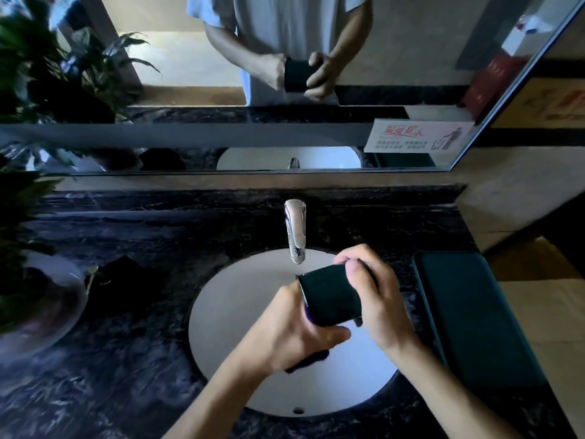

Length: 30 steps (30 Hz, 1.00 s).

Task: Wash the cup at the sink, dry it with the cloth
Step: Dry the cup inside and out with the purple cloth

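A dark green cup [330, 297] is tipped on its side over the white sink [240, 312], its mouth facing left. My right hand [376, 296] grips the cup from the right, fingers over its top. My left hand [294, 331] is at the cup's mouth and holds a dark purple cloth [311, 359], whose end hangs below the palm. Part of the cloth seems pushed into the cup; the inside is hidden. The chrome tap [296, 232] stands just behind the cup, and no water shows.
Dark marble counter [126, 343] surrounds the sink. A potted plant in a glass bowl [38, 299] sits at the left, a dark object [122, 274] beside it. A dark green mat [474, 315] lies right of the sink. A mirror [253, 74] behind reflects my hands.
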Available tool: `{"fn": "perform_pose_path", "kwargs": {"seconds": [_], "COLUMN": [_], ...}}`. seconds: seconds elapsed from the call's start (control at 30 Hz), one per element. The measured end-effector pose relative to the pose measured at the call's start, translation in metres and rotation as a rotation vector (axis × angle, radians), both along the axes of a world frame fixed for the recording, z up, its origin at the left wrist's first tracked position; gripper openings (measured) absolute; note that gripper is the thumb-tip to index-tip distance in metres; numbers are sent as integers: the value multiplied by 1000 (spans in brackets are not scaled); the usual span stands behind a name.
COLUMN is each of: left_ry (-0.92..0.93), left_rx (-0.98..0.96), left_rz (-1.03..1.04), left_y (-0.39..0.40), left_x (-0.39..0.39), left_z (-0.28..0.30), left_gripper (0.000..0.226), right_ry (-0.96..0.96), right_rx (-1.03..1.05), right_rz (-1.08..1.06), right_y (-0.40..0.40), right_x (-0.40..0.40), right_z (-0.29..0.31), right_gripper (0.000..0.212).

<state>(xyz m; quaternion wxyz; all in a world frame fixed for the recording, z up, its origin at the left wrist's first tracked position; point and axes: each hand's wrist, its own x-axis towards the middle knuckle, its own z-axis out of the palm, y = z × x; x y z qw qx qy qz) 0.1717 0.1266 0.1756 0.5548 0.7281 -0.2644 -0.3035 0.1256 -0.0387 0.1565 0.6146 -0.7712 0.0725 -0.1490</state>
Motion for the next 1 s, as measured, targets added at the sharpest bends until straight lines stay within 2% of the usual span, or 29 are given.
{"fn": "perform_pose_path", "kwargs": {"seconds": [0.07,0.1,0.13,0.17,0.2,0.27,0.3,0.37,0.43,0.47,0.5,0.57,0.6,0.63,0.67,0.7,0.77,0.8,0.83,0.9,0.93,1.0], "left_ry": [-432,-533,-568,-524,-370,138,314,370,276,150,-45,-473,-542,-540,-459,-267,267,402,421,287,178,-160], "left_rx": [128,150,135,87,8,-183,-288,-360,-250,-142,-27,151,167,159,100,-8,-250,-325,-343,-194,-82,75], "left_rz": [-95,-111,-90,-48,27,158,171,104,40,43,41,-15,-24,-14,25,90,174,150,111,58,56,-51], "left_y": [-2,-1,0,2,3,6,9,13,14,13,12,10,10,12,15,18,22,24,23,19,16,9], "left_x": [-1,-2,-5,-6,-6,3,8,11,8,7,5,0,-4,-6,-7,-6,1,3,4,1,-1,-4], "left_z": [-2,-2,-4,-8,-10,-9,-6,-2,4,6,6,2,1,-2,-4,-6,-4,-2,1,8,12,14], "left_gripper": [48,47,44,39,31,19,21,23,20,24,35,56,55,52,48,39,27,29,27,21,25,37], "right_ry": [319,437,471,427,327,55,-84,-272,-299,-231,-86,336,494,542,472,328,15,-113,-210,-270,-208,153], "right_rx": [221,258,245,227,178,-75,-243,-421,-399,-315,-159,188,231,185,103,-4,-268,-385,-454,-418,-297,138], "right_rz": [-8,11,51,96,129,176,189,170,80,14,-38,-45,7,73,141,200,249,238,195,70,8,-40], "right_y": [-1,-4,-6,-6,-5,-6,-6,-4,3,8,12,11,6,3,2,1,1,3,5,9,11,11], "right_x": [6,6,7,6,5,2,0,-1,0,1,4,12,13,12,8,4,-4,-7,-9,-10,-9,-1], "right_z": [4,5,6,8,8,6,3,-2,-6,-7,-3,6,9,13,15,17,17,14,11,6,6,11], "right_gripper": [40,43,47,49,45,37,38,36,28,27,30,45,53,57,55,49,46,44,39,27,25,32]}}
